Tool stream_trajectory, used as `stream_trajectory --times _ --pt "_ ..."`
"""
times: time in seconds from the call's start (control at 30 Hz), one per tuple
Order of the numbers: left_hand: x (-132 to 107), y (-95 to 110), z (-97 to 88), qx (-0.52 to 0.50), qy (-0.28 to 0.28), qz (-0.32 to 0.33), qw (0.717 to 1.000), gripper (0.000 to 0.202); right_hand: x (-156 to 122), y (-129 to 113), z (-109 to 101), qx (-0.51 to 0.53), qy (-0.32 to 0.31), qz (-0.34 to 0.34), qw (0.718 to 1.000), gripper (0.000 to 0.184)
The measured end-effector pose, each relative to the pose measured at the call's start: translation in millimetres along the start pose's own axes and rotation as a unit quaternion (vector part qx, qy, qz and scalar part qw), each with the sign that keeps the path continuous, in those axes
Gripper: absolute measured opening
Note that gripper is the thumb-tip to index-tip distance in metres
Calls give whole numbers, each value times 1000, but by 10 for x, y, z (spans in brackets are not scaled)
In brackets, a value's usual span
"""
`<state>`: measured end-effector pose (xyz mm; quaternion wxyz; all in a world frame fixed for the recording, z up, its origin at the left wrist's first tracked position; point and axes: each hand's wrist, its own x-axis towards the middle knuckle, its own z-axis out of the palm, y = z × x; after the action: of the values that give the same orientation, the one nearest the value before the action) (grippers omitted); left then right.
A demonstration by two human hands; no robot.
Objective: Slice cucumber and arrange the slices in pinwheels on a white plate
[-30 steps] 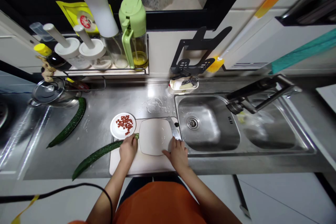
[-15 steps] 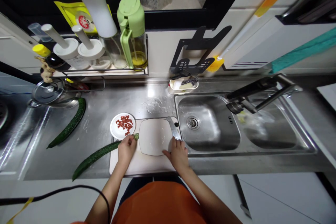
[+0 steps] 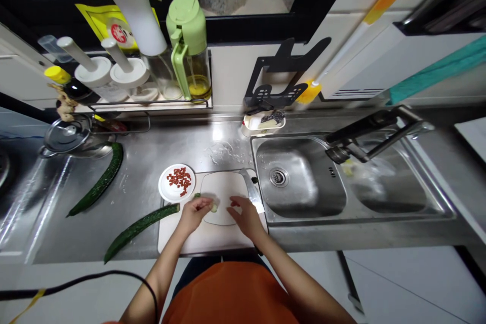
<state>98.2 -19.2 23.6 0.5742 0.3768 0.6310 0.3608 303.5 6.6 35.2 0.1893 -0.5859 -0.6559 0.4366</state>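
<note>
Both hands have shifted inward since the earlier frame: the left hand has come away from the cut end of the long, dark-green cucumber and the right hand has left the broad silver-bladed knife, so that both now hang over the white, rounded-square plate. The left thumb and fingers are closed in a pinch at a small, pale-green slice; the right fingers are curled, their tips a little parted, with nothing visible in them.

The step in hand looks like handling that slice above the plate. Judging from this, the next move calls for a light, controlled left grip, with the right fingertips free to steady the slice.

The plate rests on the white cutting board, the knife lying just beside its right edge. Another small green piece sits at its left edge. The cucumber lies to the left, its cut end on the board.

Far-left of the plate, a small round white dish holds diced red pieces. Farther back, a green-topped glass jug contains yellow liquid, and a white oblong caddy beyond the sink holds items too small to identify.
</note>
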Motion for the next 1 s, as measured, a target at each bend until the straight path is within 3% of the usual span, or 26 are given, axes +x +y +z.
stream_trajectory --times 0.13,0.3,0.43,0.53,0.6,0.83,1.0 --pt "28 20 136 -1 -48 -2 999 29 119 -128 97 125 -80 66 987 15" --pt "59 60 165 -9 -26 -24 999 32 156 -156 109 161 -78 68 981 13" --pt "57 95 165 -73 -8 -150 986 42 161 -158 71 156 -44 61 985 15" --pt "52 116 196 -151 -29 -262 953 49 161 -165 63 166 -43 66 983 17" --pt "56 126 225 -201 -37 -296 933 49 158 -164 68 174 -52 68 981 18" --pt "118 144 266 -312 -55 -318 893 30 140 -158 50 155 -52 59 985 16" --pt "178 133 260 -320 -37 -305 896 34 137 -163 36 160 -50 62 984 17"
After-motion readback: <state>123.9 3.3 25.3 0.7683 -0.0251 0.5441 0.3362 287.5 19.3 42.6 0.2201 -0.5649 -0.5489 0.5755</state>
